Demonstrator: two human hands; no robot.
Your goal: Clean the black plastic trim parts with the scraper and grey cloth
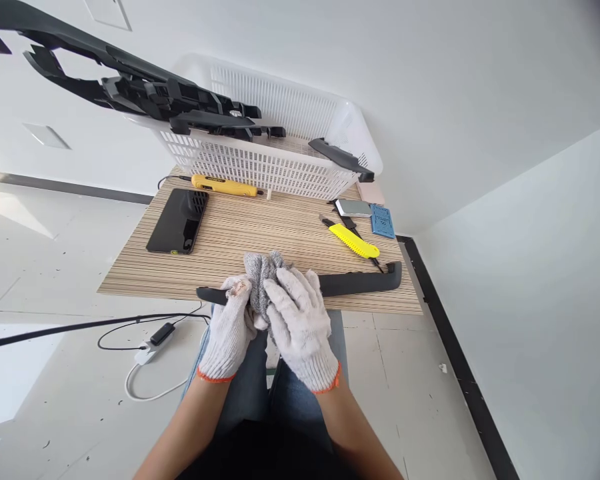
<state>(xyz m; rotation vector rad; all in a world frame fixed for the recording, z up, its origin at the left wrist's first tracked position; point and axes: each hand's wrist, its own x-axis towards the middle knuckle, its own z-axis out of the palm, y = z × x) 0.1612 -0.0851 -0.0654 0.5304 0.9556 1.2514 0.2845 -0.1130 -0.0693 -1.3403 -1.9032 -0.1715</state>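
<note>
A long black plastic trim strip lies across the front edge of the table, its hooked end to the right. My left hand, in a white knit glove with an orange cuff, is closed around the strip near its left end. A crumpled grey cloth wraps over the strip between my hands. My right hand, gloved alike, presses the cloth onto the strip with its fingers bent over it. Both palms and the strip's middle part are hidden.
On the wood-grain table lie a black phone, a yellow corded tool, a yellow utility knife, a grey-white block and a blue packet. Behind stands a white basket with several black trim pieces.
</note>
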